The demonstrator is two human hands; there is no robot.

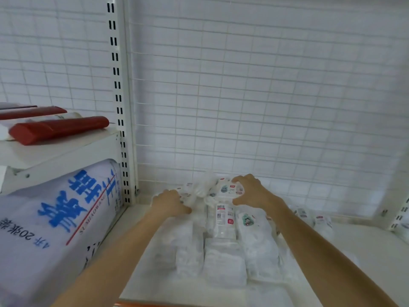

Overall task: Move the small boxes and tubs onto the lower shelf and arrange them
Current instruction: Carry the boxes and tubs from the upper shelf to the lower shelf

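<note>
Both arms reach forward over a white shelf (141, 251) backed by a white wire grid (265, 96). The left hand (169, 203) lies at about 10 o'clock from the middle of the shelf, palm down, its fingers (174, 192) curled onto a crumpled clear-wrapped pack (194, 190) at the back edge; how firmly it grips cannot be told. The right hand (249, 191) is at about 12 o'clock, fingers and thumb spread in a wide arc and clamped round a round white tub (230, 189) with a printed label, which sits on the shelf close to the grid.

Just in front of the hands, toward 6 o'clock, a cluster of white wrapped packets (223, 262) lies side by side on the shelf, touching one another. One packet with a red and white barcode label (221, 216) lies between the two wrists. Beside it at 3 o'clock is a packet with a small green picture (247, 219).

Further toward 3 o'clock, past the right forearm, two small printed tubs (309, 217) stand near the grid, apart from the cluster.

At 9 o'clock, beyond the slotted upright (120, 107), a large white bag with blue lettering (55, 218) leans under a higher shelf (55, 151) that carries red tubes (59, 129).
</note>
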